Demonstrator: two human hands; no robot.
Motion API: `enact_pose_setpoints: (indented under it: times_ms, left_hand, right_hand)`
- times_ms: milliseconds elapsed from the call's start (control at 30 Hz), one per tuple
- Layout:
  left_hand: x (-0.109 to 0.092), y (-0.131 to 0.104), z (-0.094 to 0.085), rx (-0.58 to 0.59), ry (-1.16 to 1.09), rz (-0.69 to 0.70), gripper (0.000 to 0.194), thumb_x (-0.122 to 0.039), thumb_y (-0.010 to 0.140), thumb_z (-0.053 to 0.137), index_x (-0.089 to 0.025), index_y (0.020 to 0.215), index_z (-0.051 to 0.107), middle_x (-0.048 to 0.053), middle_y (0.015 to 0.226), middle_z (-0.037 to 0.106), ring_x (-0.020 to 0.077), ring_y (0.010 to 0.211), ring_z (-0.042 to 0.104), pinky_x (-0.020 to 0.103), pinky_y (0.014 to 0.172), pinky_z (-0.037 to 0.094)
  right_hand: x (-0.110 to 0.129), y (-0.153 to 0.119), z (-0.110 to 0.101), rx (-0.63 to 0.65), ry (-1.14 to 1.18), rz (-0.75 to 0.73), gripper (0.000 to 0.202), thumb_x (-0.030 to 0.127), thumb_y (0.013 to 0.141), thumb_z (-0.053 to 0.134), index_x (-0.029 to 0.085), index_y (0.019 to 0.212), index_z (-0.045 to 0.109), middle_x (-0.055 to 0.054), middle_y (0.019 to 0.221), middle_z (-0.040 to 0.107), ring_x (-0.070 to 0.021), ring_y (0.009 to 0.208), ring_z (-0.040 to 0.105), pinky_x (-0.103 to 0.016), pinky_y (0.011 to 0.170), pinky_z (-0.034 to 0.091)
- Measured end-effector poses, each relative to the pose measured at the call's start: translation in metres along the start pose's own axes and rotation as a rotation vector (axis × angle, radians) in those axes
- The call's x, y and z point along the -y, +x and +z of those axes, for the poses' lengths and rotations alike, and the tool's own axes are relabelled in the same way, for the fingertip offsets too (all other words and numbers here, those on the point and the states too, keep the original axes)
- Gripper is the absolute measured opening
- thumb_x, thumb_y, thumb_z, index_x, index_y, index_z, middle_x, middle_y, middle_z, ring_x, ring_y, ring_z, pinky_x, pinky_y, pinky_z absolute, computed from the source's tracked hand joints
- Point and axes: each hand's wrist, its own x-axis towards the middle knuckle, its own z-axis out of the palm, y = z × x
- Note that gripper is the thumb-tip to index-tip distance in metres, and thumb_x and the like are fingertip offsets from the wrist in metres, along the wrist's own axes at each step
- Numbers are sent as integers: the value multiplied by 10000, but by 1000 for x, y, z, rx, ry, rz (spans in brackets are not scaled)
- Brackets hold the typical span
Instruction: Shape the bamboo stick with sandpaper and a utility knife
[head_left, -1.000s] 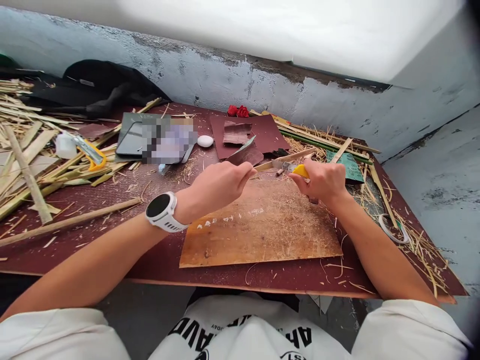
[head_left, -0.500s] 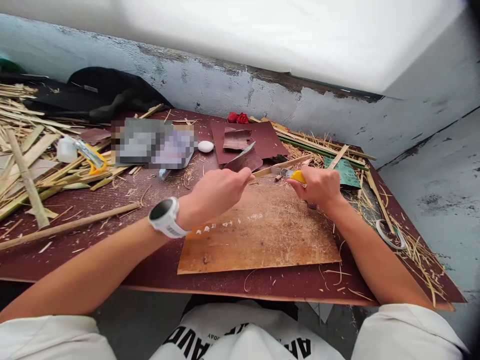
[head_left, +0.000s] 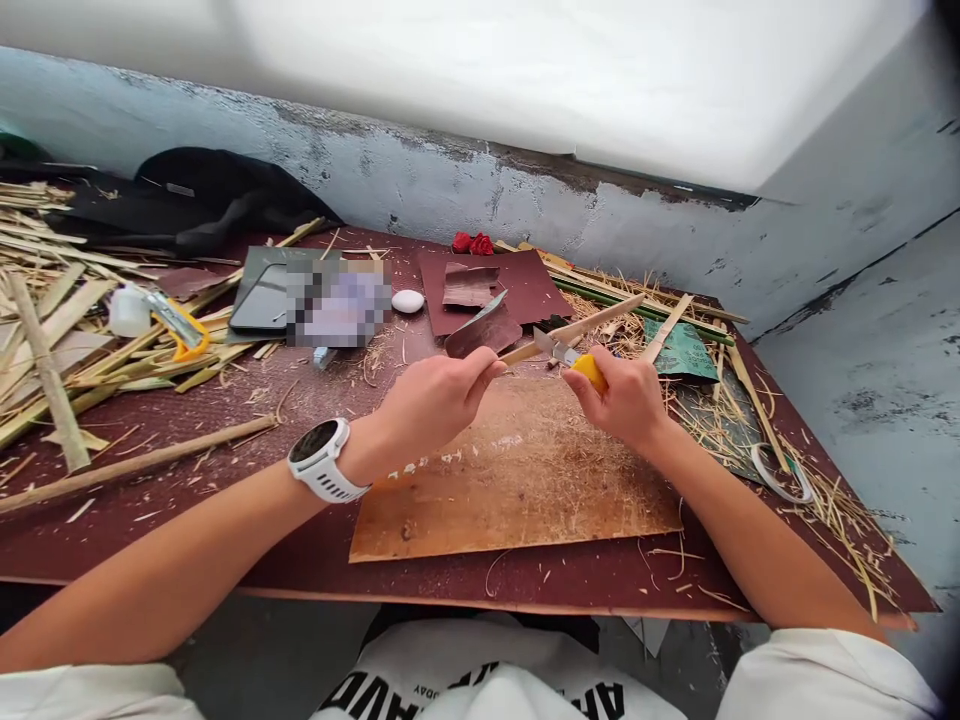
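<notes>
My left hand [head_left: 442, 395], with a white watch on its wrist, is closed round the near end of a thin bamboo strip [head_left: 611, 312]. The strip slants up to the right, above a wooden board [head_left: 450, 505]. In my right hand [head_left: 622, 395] is a yellow utility knife [head_left: 589, 371], gripped in closed fingers. Its blade points left and lies against the strip, not far from my left hand. Whether the edge bites into the bamboo cannot be made out. Fine shavings are scattered over the board.
Split bamboo [head_left: 67, 330] is heaped at the left, beside a yellow-framed tool [head_left: 180, 325]. A phone [head_left: 260, 298], a white oval object [head_left: 408, 301] and sandpaper pieces [head_left: 471, 285] lie further back. Green sandpaper [head_left: 684, 350] and a tape roll [head_left: 782, 473] are at the right. A wall stands behind.
The far end of the bamboo strip has risen. My right hand has shifted slightly left and down, and the knife blade is now tilted more steeply across the strip.
</notes>
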Motion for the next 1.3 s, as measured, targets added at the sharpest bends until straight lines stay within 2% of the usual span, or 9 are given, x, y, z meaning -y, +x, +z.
enact_pose_setpoints:
  times_ms: [167, 400, 500, 600, 733, 900, 1067, 1200, 1300]
  left_hand:
    - [-4, -4, 3, 34, 2, -19, 399, -423, 1127, 325, -185, 1055, 636, 15, 629, 544, 192, 550, 513, 306, 557, 239]
    - [0, 6, -6, 135, -177, 29, 379, -393, 1110, 365, -197, 1008, 673, 21, 693, 647, 171, 591, 571, 283, 596, 368]
    - [1, 10, -14, 121, 32, 92, 391, -370, 1109, 347, -176, 1036, 678, 57, 727, 680, 193, 586, 587, 299, 572, 348]
    - [1, 12, -20, 67, 261, 66, 399, -376, 1103, 354, -159, 1058, 686, 69, 672, 652, 212, 541, 562, 315, 552, 302]
    - [1, 14, -21, 151, -43, 59, 387, -364, 1095, 380, -187, 964, 698, 25, 628, 622, 172, 526, 524, 295, 573, 344]
    - [-1, 15, -18, -4, 162, 2, 349, -338, 1084, 391, -176, 1070, 700, 58, 711, 667, 190, 546, 527, 313, 576, 301]
    - [4, 19, -21, 179, -187, -14, 340, -314, 1071, 423, -184, 949, 712, 23, 662, 643, 165, 551, 550, 284, 566, 358]
    - [8, 15, -19, 33, 214, 31, 367, -356, 1108, 387, -168, 1040, 694, 83, 737, 704, 217, 586, 617, 319, 556, 300]
    - [12, 10, -16, 17, 450, 59, 405, -342, 1129, 314, -155, 1100, 672, 128, 845, 750, 240, 599, 646, 324, 540, 252]
  right_hand:
    - [3, -2, -1, -79, -207, -5, 593, 683, 1016, 398, 201, 712, 564, -40, 532, 578, -152, 445, 468, -302, 509, 162]
    - [-25, 3, 2, -92, -376, -124, 703, 754, 1002, 344, 183, 694, 616, -49, 512, 585, -151, 444, 467, -307, 519, 137]
    - [-34, 4, 0, -81, -414, -136, 739, 767, 1002, 293, 179, 698, 621, -53, 507, 576, -149, 436, 439, -305, 516, 143]
    - [-38, 5, -2, -68, -440, -91, 745, 784, 988, 292, 179, 693, 611, -49, 498, 544, -142, 428, 406, -308, 512, 146]
    - [-42, 7, -2, -18, -440, -53, 775, 843, 951, 280, 188, 682, 595, -51, 507, 530, -146, 442, 413, -309, 515, 162]
    - [-43, 10, -3, -25, -443, -10, 785, 840, 957, 234, 197, 672, 583, -59, 510, 529, -151, 445, 420, -313, 520, 157]
    - [-42, 10, -2, -24, -409, -17, 781, 846, 950, 245, 196, 669, 574, -58, 514, 539, -146, 444, 411, -314, 518, 148]
    - [-40, 8, 4, 10, -294, -13, 713, 797, 971, 295, 202, 687, 567, -51, 532, 546, -152, 460, 437, -312, 523, 162]
    - [-32, 6, 11, 30, -158, 29, 670, 762, 986, 332, 213, 661, 535, -25, 516, 515, -149, 463, 428, -301, 523, 196]
